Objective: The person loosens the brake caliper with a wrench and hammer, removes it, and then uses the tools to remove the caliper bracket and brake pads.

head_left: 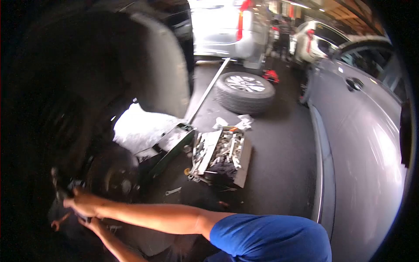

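My right hand (87, 204) reaches far left into the dark wheel well, its fingers closed around a dark rod-shaped part (62, 188). Just below it, my left hand (90, 223) is closed beside the right one; shadow and blur hide what it grips. An orange-lit open-ended wrench (60, 222) shows in the gloom under the hands. Right of them sits a round, dull hub or brake disc (113, 174). The far end of the rod-shaped part fades into the dark.
A toolbox (244, 168) full of tools stands on the floor beside a green metal case (172, 150). A loose wrench (173, 191) lies nearby. Behind are a removed wheel (245, 92) and a long pole (209, 89). A grey car (362, 113) lines the right side.
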A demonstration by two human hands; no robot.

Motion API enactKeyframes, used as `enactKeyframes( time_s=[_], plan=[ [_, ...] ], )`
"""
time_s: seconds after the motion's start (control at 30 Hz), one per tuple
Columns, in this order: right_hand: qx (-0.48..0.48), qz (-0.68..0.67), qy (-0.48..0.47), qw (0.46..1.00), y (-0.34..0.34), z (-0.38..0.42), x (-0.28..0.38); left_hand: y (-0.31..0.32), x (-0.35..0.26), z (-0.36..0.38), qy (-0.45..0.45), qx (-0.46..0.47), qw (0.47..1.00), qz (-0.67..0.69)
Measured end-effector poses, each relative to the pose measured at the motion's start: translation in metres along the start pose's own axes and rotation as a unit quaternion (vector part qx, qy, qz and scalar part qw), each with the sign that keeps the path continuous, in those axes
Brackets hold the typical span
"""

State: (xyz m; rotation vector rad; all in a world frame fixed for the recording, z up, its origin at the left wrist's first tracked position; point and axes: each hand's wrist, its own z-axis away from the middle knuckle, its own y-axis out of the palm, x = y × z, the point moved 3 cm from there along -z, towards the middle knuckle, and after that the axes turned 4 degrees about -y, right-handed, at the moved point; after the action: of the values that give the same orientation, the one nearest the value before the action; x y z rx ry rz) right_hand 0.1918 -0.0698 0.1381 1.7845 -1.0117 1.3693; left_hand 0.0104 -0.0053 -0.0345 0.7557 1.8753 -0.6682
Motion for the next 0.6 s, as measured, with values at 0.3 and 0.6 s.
enactKeyframes(
  time_s=[0.3,0.6],
  plan=[
    [0.047,-0.045,0.054,0.996,0.016,-0.001,-0.035,-0.001,-0.033,0.035,-0.117,-0.065,0.98,0.145],
    [0.04,-0.025,0.062,0.997,0.034,-0.01,-0.023,-0.017,-0.081,0.04,-0.167,-0.108,0.968,0.153]
  ],
)
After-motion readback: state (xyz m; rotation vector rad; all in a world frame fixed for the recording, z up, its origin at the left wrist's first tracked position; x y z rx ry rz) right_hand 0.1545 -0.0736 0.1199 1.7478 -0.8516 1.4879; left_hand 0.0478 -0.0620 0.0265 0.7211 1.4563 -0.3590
